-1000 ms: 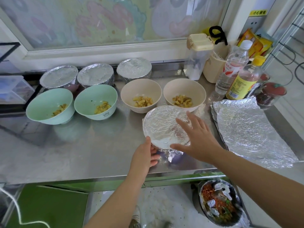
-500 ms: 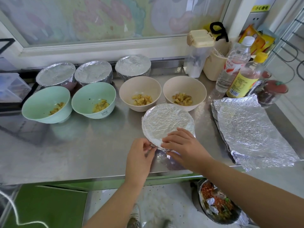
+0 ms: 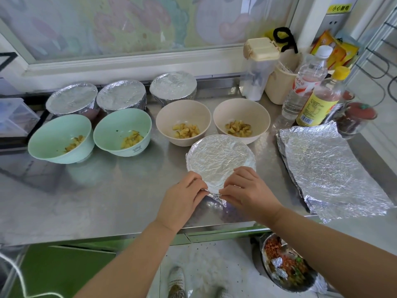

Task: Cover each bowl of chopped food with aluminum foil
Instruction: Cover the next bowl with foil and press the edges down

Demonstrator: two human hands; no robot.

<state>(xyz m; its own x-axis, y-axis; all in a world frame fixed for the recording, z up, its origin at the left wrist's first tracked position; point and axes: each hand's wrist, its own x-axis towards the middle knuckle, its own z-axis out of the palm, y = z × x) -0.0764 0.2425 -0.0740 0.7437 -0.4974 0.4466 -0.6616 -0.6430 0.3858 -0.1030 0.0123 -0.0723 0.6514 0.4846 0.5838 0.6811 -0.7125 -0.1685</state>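
A foil-covered bowl [image 3: 221,159] sits near the front edge of the steel counter [image 3: 96,196]. My left hand [image 3: 182,201] and my right hand [image 3: 247,190] pinch the foil at its near rim, fingertips almost meeting. Behind it stand two beige bowls [image 3: 182,121] [image 3: 241,119] and two mint-green bowls [image 3: 61,137] [image 3: 122,131], all uncovered with chopped yellow food inside. Three foil-covered bowls [image 3: 72,100] [image 3: 121,96] [image 3: 173,87] line the back. Loose foil sheets [image 3: 326,166] lie at the right.
Bottles [image 3: 318,102], a clear lidded container [image 3: 257,67] and a beige holder [image 3: 279,87] crowd the back right corner. A clear box [image 3: 15,117] sits at the far left. Below the counter's front edge a metal bowl of scraps [image 3: 285,265] rests on the floor.
My right hand came off the foil top and drew back to the near rim. Both hands closed in together and now pinch the foil edge there.
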